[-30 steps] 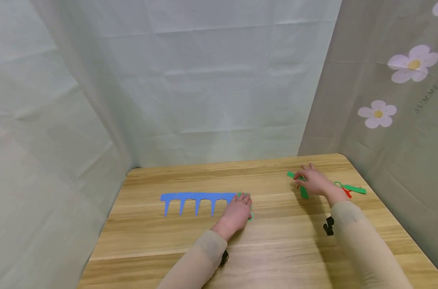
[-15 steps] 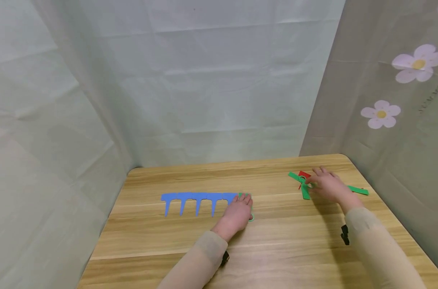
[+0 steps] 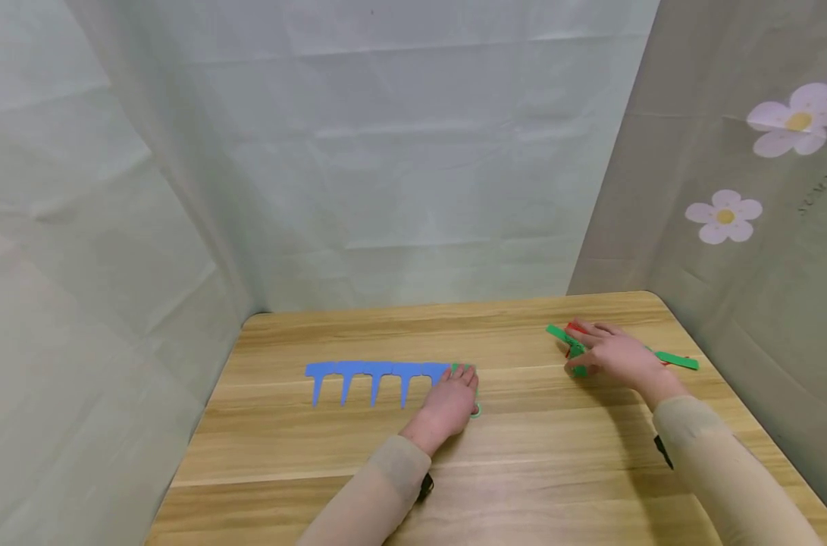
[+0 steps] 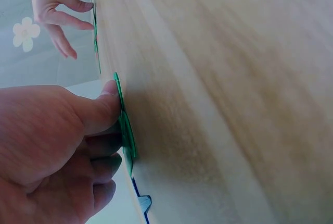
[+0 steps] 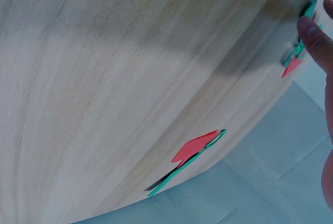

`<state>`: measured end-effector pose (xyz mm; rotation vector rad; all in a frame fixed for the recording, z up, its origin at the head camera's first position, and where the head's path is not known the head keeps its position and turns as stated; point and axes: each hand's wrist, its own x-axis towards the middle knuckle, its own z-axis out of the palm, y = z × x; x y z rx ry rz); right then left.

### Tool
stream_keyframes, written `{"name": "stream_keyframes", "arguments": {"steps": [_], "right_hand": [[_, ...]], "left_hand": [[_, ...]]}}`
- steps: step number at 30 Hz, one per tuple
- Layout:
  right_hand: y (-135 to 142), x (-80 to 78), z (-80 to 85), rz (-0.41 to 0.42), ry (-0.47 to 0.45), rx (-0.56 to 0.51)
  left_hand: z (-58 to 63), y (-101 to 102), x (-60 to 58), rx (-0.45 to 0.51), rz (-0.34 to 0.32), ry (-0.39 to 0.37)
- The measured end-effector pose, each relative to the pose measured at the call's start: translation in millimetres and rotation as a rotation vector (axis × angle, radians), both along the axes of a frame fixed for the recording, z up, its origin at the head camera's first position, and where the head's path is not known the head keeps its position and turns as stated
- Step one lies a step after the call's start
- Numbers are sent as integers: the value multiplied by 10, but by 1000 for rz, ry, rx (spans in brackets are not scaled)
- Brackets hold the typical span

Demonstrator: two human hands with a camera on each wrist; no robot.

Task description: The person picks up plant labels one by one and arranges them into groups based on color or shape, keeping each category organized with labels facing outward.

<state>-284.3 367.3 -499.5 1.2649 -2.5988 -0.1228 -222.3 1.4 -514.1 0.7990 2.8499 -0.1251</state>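
Observation:
Several blue T-shaped flat pieces (image 3: 377, 370) lie edge to edge in a row, stems toward the person. At the row's right end my left hand (image 3: 447, 402) rests on flat green pieces (image 4: 127, 135), fingers extended; a green ring shows beside it. My right hand (image 3: 621, 356) reaches over a small pile of green strips (image 3: 556, 331) and a red piece (image 3: 577, 326). Its thumb touches the pile in the right wrist view, and thumb and fingers are spread apart in the left wrist view. The hand partly hides the pile.
Right of that pile, near the table's right edge, lies another green strip (image 3: 679, 360) with a red T-shaped piece (image 5: 195, 146) beside it. The wooden table (image 3: 304, 485) is bordered by hanging cloth (image 3: 413, 189) at the back and sides.
My right hand first moved right, off the small pile, uncovering the red piece, then came back left over the pile with fingers spread. My left hand has stayed in place.

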Motion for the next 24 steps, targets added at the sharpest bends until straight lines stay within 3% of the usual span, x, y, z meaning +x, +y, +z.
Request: {"name": "stream_keyframes", "arguments": {"steps": [8,16,24], "right_hand": [[-95,-21,-5,20,-12,73],[-141,-127,-50,109,-1,12],[-276,-223,29,117,-54,106]], "left_hand": [[21,16,-2,-23,6,4],[12,30,-2,-24,3,0],[30,25,9,-21,7,4]]}}
